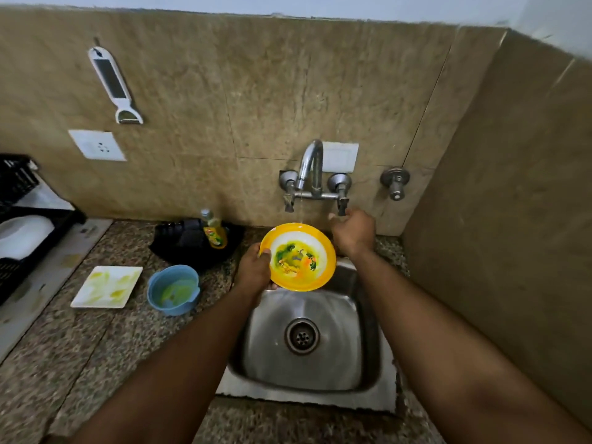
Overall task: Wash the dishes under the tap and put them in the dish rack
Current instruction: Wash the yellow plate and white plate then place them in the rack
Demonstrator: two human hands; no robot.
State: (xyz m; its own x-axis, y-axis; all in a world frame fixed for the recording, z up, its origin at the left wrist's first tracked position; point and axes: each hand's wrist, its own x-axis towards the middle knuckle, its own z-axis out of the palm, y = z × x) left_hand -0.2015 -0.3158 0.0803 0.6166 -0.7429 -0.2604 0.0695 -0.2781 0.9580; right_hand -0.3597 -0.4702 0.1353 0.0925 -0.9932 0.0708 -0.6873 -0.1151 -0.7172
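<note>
- One wide-angle head-worn view looks forward and steeply down onto the steel sink [320,373], from close above it.
- It faces the tiled wall behind the sink.
- Both forearms reach in from the bottom edge toward the sink.

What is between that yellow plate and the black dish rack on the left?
The round yellow plate, held by the left hand over the steel sink, must pass over a blue cup and a square white plate to reach the black dish rack.
</note>
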